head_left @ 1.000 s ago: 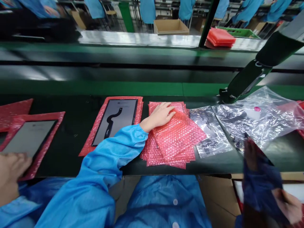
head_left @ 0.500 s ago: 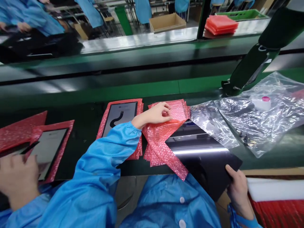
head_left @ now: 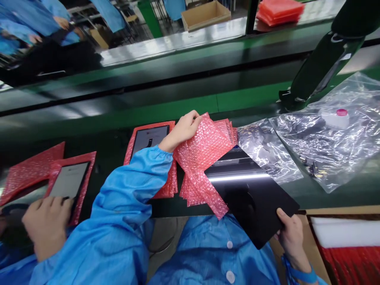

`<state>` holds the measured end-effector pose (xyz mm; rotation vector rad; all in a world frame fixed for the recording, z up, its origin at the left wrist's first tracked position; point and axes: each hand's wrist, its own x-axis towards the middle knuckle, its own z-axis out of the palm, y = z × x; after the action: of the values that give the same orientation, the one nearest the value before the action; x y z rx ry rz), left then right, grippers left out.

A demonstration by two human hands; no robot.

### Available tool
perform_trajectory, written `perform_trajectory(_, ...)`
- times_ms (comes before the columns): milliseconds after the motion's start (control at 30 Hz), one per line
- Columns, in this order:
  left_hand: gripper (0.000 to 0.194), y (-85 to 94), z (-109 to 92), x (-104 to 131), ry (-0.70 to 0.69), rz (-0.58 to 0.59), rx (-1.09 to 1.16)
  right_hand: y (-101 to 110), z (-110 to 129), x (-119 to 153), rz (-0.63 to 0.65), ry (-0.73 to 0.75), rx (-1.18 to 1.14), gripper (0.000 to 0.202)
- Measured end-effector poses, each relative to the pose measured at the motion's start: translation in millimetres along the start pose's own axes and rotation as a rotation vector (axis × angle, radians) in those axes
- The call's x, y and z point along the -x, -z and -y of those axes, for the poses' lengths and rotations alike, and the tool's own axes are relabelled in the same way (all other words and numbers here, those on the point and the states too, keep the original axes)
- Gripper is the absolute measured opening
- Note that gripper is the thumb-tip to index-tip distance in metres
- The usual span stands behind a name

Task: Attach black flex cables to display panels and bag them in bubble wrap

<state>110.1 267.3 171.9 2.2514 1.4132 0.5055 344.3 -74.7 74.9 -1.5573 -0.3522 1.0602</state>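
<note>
My left hand [head_left: 187,126] has its fingers closed on the upper edge of a red bubble wrap bag [head_left: 198,147]. That bag lies slanted over a stack of similar red bags [head_left: 226,130]. My right hand [head_left: 289,233] grips the lower right corner of a glossy black screen panel [head_left: 249,194], thumb on top. The panel is tilted, with a bright light reflected across it. Its upper left end meets the bag's mouth; how much sits inside, I cannot tell. Left of the bags is a pile of bubble bags with a grey-backed panel [head_left: 151,136] on top, partly hidden by my left sleeve.
At left, another person's hand [head_left: 49,225] is at a panel on a red bag [head_left: 84,190]. Clear plastic bags [head_left: 335,146] lie at right beneath a dark green arm [head_left: 314,75]. A box with white foam [head_left: 347,233] and red bags stands lower right.
My left hand has moved up and slightly left, drawing the bag's upper part up and flatter. My right hand and the panel have shifted slightly left. The neighbour's hand moved right.
</note>
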Motion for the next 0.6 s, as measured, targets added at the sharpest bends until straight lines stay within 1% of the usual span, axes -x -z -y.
perform_trajectory(100, 0.032, 0.5, -10, -18, -0.088, 0.05, -0.156, 2, -5, 2, 0.105, -0.043, -0.012, 0.068)
perform_trajectory(167, 0.035, -4.0, -20, -30, -0.138, 0.081, -0.242, 3, 0, 4, 0.242, -0.015, 0.044, 0.067)
perform_trajectory(200, 0.038, -7.4, -24, -34, -0.161, 0.071, -0.269, 4, 5, 4, 0.313, 0.014, 0.083, 0.066)
perform_trajectory(233, 0.043, -11.2, -28, -36, -0.189, 0.036, -0.275, 4, 11, 5, 0.371, 0.057, 0.126, 0.065)
perform_trajectory(267, 0.051, -14.6, -31, -35, -0.22, -0.019, -0.255, 6, 18, 6, 0.416, 0.112, 0.173, 0.065)
perform_trajectory(333, 0.063, -17.7, -34, -24, -0.243, -0.154, -0.116, 10, 31, 8, 0.438, 0.26, 0.263, 0.062)
perform_trajectory(367, 0.063, -16.4, -34, -14, -0.217, -0.194, 0.001, 13, 36, 8, 0.415, 0.351, 0.306, 0.059)
perform_trajectory(400, 0.062, -13.0, -33, -1, -0.161, -0.198, 0.138, 17, 40, 7, 0.368, 0.453, 0.344, 0.054)
perform_trajectory(433, 0.06, -7.7, -31, 14, -0.072, -0.163, 0.287, 20, 44, 5, 0.325, 0.554, 0.376, 0.047)
perform_trajectory(467, 0.062, -1.0, -29, 30, 0.031, -0.069, 0.43, 23, 47, 1, 0.307, 0.65, 0.399, 0.039)
perform_trajectory(500, 0.065, 6.6, -26, 46, 0.14, 0.062, 0.562, 25, 51, -4, 0.323, 0.736, 0.412, 0.033)
perform_trajectory(567, 0.072, 21.5, -20, 77, 0.328, 0.379, 0.778, 22, 64, -22, 0.446, 0.865, 0.435, 0.029)
perform_trajectory(600, 0.075, 27.9, -19, 90, 0.387, 0.501, 0.869, 17, 73, -33, 0.532, 0.912, 0.453, 0.031)
